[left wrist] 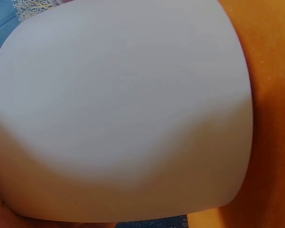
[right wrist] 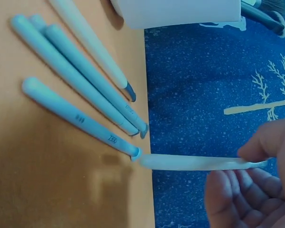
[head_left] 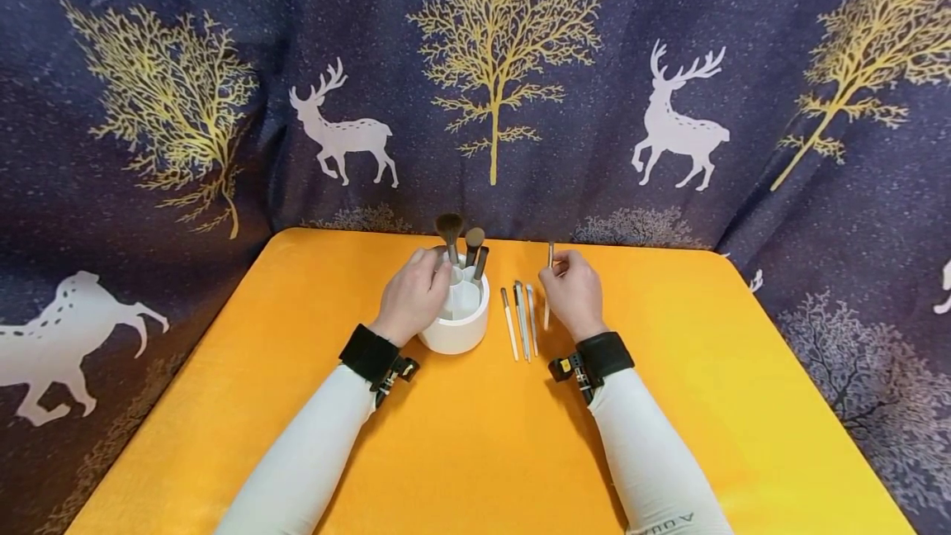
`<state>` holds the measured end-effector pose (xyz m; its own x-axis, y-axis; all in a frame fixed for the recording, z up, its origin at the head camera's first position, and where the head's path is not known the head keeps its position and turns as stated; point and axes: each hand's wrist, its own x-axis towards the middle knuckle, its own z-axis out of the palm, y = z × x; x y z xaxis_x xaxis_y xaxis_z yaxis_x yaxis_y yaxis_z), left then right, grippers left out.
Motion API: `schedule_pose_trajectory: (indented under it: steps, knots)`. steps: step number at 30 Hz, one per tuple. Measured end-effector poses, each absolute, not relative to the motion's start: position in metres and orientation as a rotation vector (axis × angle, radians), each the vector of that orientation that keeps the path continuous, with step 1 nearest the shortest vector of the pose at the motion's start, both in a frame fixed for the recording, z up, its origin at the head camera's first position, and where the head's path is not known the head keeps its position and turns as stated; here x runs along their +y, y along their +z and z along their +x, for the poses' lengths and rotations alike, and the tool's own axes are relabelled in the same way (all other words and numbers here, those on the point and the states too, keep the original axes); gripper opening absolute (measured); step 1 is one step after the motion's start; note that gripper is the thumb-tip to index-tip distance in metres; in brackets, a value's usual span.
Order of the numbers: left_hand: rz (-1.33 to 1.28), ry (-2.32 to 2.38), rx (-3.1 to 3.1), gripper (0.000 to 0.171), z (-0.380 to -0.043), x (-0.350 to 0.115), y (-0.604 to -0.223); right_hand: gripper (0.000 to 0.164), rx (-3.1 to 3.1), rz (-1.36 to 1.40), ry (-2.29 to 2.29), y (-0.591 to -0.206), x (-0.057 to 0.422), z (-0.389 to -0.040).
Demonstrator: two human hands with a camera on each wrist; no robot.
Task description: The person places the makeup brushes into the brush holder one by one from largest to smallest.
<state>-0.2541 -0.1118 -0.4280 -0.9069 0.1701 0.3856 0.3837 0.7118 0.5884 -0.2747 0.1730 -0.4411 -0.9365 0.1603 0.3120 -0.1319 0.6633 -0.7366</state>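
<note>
A round white makeup brush holder (head_left: 455, 337) with divided compartments stands on the table, several dark-bristled makeup brushes (head_left: 449, 229) upright at its back. My left hand (head_left: 413, 291) grips the holder's left side, thumb over the rim. The holder's white wall (left wrist: 123, 104) fills most of the left wrist view. To its right, my right hand (head_left: 575, 291) pinches a slim makeup brush (right wrist: 194, 163) between thumb and fingers near its far end, the pale handle pointing back towards me. Several slim brushes (head_left: 522, 320) lie side by side between the holder and that hand.
The orange tabletop (head_left: 461, 452) carries everything. Close behind its far edge hangs a dark blue cloth (head_left: 520, 205) printed with deer and trees. Both forearms reach in from the front, a camera strapped to each wrist.
</note>
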Motion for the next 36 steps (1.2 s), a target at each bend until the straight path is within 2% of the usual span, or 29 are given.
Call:
schedule_pose_trajectory:
  steps: [8,36]
  knots:
    - [-0.452,-0.973,-2.610,0.050,-0.257,-0.113,-0.431,0.032,-2.275,0.090,1.264,-0.435,0.168,-0.272]
    - [-0.443,-0.966,-2.611,0.049,-0.257,-0.113,-0.430,0.026,-1.971,0.385,1.236,-0.416,0.150,-0.257]
